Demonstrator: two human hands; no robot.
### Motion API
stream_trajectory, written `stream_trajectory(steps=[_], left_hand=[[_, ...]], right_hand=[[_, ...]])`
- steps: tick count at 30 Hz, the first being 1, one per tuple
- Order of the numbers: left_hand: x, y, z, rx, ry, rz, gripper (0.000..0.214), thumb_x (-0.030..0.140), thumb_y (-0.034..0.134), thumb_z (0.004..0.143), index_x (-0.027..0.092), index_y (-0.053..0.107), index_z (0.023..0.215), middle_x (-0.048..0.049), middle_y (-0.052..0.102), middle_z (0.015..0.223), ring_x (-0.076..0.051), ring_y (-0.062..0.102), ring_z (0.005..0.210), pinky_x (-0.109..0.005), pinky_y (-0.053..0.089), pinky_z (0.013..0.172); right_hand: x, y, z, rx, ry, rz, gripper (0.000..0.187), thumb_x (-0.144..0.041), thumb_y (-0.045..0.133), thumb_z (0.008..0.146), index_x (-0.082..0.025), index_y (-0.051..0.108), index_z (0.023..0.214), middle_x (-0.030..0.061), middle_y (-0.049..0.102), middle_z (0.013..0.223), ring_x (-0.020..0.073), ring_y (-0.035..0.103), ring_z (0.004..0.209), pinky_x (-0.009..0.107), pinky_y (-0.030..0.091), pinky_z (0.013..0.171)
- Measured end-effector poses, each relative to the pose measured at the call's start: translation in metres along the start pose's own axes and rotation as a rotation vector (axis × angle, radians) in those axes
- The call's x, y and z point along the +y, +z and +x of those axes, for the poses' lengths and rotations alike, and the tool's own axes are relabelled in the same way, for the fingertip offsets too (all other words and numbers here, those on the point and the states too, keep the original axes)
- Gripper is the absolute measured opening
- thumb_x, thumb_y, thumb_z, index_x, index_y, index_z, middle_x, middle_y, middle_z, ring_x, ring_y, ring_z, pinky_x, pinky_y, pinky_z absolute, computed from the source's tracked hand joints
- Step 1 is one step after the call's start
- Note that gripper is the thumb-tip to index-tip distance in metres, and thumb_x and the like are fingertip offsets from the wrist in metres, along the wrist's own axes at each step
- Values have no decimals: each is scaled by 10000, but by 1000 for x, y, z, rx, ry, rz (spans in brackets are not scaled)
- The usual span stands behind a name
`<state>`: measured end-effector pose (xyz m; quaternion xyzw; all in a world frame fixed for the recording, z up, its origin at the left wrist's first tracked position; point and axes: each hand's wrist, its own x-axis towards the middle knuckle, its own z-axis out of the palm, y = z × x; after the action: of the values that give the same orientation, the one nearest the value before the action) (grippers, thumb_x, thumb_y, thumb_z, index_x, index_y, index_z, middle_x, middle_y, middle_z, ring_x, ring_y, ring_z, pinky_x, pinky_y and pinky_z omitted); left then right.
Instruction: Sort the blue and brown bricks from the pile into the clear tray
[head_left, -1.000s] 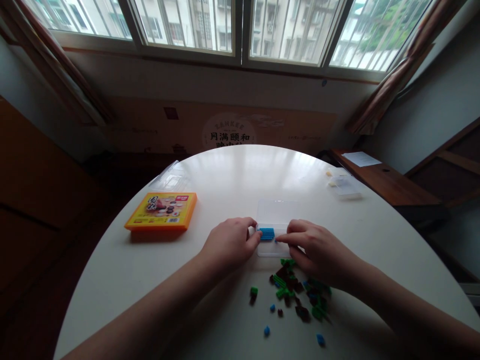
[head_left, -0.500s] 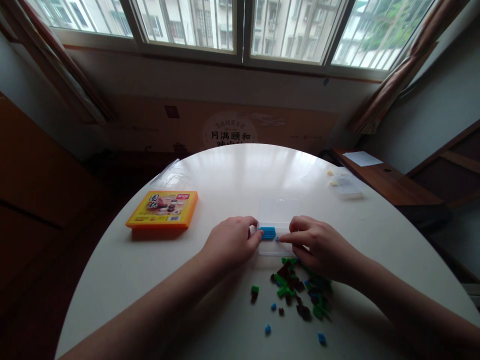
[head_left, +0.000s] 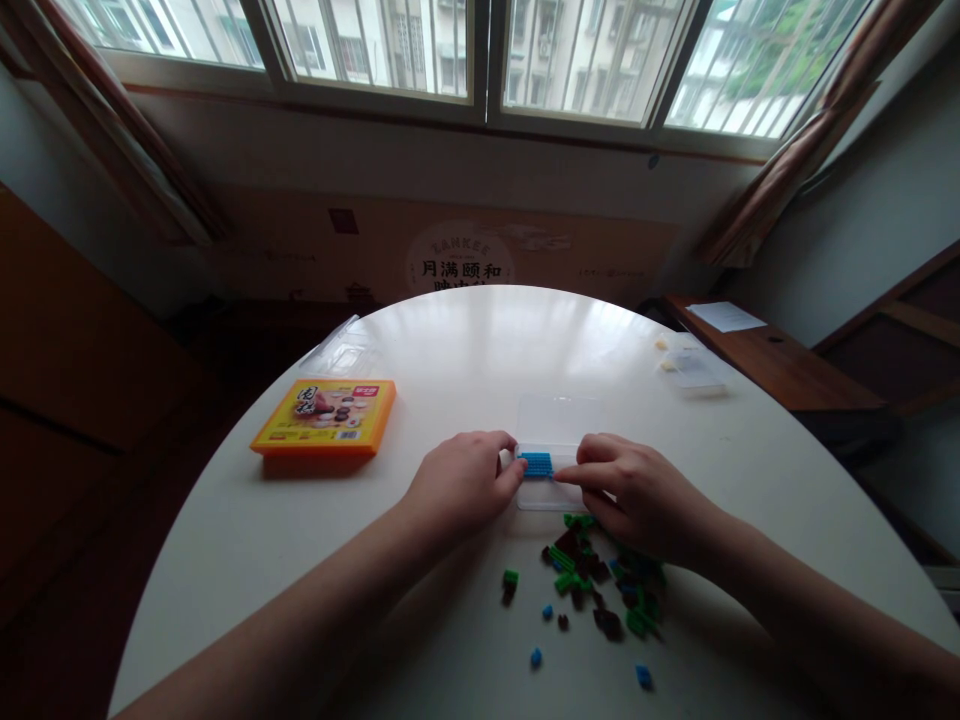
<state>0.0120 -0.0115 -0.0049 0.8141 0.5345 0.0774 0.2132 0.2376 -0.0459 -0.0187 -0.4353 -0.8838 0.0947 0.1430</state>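
Observation:
A small clear plastic box [head_left: 536,497] lies in front of me with its lid [head_left: 559,412] folded back. Inside it, a blue block of studded toy bricks [head_left: 537,464] rests along the left part. My left hand [head_left: 469,480] closes on the box's left wall, its thumb over the edge by the blue block. My right hand [head_left: 634,485] reaches in from the right, index finger stretched out, its tip at the block's lower right corner. The other right fingers are bent. A tiny blue brick by that fingertip is mostly hidden.
Below the box lies a pile of green, brown and blue toy bricks [head_left: 574,570], with several strays nearer me. An orange and yellow game box [head_left: 326,420] sits at left, before a clear plastic tray [head_left: 343,350]. Another clear box [head_left: 694,370] stands at the white table's [head_left: 420,350] right.
My right fingertip has moved slightly left, and the tiny blue brick at it now sits against the blue block's corner. My left hand has stayed in place.

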Motion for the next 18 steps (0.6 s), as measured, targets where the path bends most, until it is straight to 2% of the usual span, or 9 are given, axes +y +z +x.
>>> stream_trajectory(steps=[9,18], left_hand=[[0,0,0,-2,7,2,350,440,471,899,242,690,1088,-63,730,1025,-248,659,889,-331,486,704],[1,-1,0,-9,-5,1,348,435,481,894,244,687,1100,-59,729,1046,-248,661,906,-322,486,717]], right_hand=[[0,1,0,23,-17,-9,382,-106,536,840,-270,713,1136,46,608,859,169,550,783,289,438,686],[-1,1,1,-6,8,-2,305,-132,521,861,-252,726,1052,47,614,873,173,546,789,299,425,688]])
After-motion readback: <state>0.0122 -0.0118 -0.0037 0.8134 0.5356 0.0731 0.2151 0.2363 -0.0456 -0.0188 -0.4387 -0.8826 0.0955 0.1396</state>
